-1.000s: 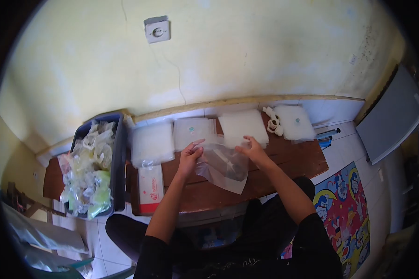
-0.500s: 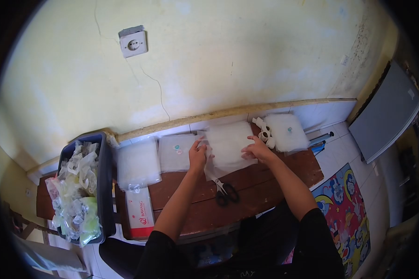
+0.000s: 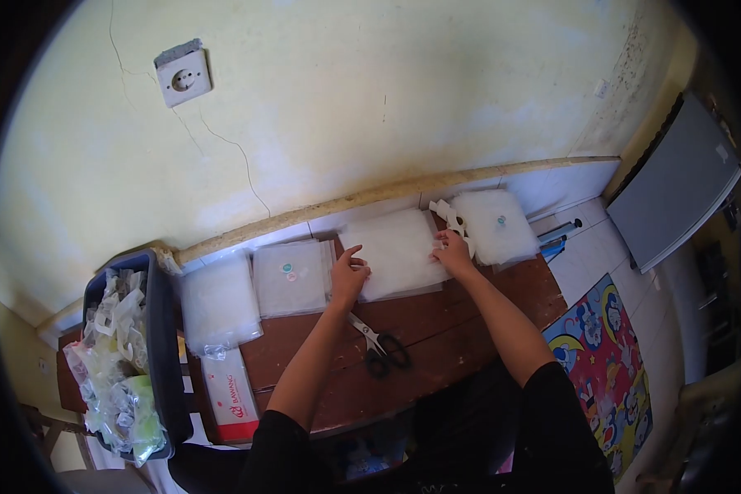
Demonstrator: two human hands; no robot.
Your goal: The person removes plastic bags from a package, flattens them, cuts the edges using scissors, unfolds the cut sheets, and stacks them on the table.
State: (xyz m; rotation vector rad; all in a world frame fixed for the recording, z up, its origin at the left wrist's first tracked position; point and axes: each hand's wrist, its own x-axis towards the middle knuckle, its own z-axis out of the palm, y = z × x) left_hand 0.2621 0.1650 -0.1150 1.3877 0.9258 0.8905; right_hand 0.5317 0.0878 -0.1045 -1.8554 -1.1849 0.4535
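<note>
My left hand [image 3: 350, 277] is at the left edge of a stack of clear plastic sheets [image 3: 391, 251], fingers apart. At the stack's right edge is my right hand [image 3: 453, 253], its fingers bent and apart. Black-handled scissors [image 3: 377, 341] lie on the brown wooden bench [image 3: 321, 366], just below my left hand. Left of that hand lies a second stack [image 3: 292, 284] with small round stickers, then a third stack [image 3: 219, 300]. A white ribbon roll [image 3: 453, 216] sits between the middle stack and the rightmost stack [image 3: 496, 226].
A dark bin [image 3: 166, 354] full of plastic bags [image 3: 119, 362] stands at the left. Beside it lies a red and white packet [image 3: 230, 391]. A colourful mat [image 3: 605, 370] is on the floor at the right, below a grey panel [image 3: 675, 185].
The clear sheet held between my hands a second ago now lies on the middle stack, and my hands have let go. The scissors have come into view. The whole view has turned to the right.
</note>
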